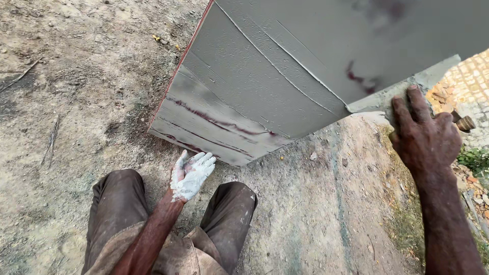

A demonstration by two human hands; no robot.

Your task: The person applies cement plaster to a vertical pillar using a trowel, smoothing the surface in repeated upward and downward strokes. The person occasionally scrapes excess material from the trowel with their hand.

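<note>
One large flat panel (285, 66) fills the far and right part of the view, raised at a slant above the bare dirt ground (76, 102). Its face is coated in smooth grey paste, crossed by a few thin raised ridges that run diagonally, and dark red streaks show through near its lower near edge and in a patch toward the right; a thin red line runs along its left edge. Two trouser legs (119, 203) in dusty brown cloth stand near the bottom, one on each side of the left arm. The right hand (425, 135) rests on the panel's right corner, fingers laid over the edge in a closed grip on the wet grey rim. The left hand (191, 175) hangs free just below the panel's near edge, its grip open, palm up and caked in whitish paste, holding nothing. One small brown wooden handle (463, 122) shows just right of the right hand.
</note>
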